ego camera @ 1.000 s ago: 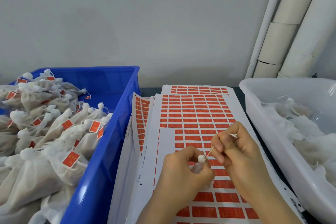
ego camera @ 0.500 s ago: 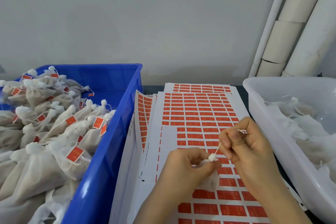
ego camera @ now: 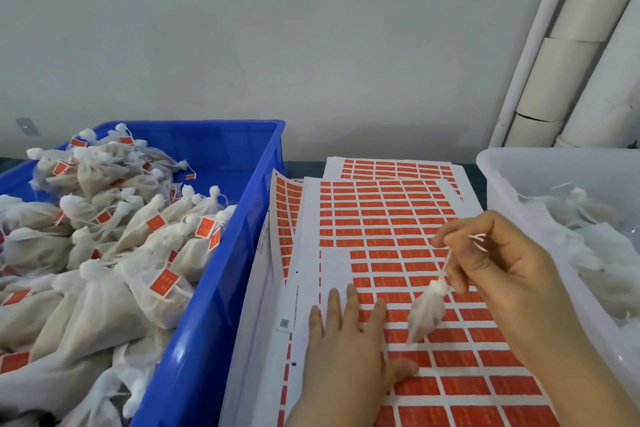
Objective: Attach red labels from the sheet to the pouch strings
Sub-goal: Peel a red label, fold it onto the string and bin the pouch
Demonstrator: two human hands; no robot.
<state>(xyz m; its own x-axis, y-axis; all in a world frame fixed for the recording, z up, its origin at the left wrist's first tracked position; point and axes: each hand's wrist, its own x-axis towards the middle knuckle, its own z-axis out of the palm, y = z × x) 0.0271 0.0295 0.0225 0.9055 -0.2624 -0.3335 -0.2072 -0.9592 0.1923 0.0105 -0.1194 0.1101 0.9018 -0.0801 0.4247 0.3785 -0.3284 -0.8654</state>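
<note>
Right hand (ego camera: 498, 274) pinches the string (ego camera: 446, 262), pouch (ego camera: 426, 312) dangling above the label sheet (ego camera: 381, 218), left hand (ego camera: 346, 347) flat, fingers straight, on it.

No readable words anywhere. On the white margin of the top label sheet (ego camera: 308, 253), a small QR code (ego camera: 284, 323), too small to decode. Along the edge of the sheet beneath (ego camera: 258, 274), a line of tiny print (ego camera: 261, 239), blurred and not legible. On the red labels (ego camera: 382, 255) of the sheet, and on the red tags (ego camera: 165, 282) of the pouches (ego camera: 104, 305) in the blue crate (ego camera: 207, 305), only faint pale marks, impossible to read.
</note>
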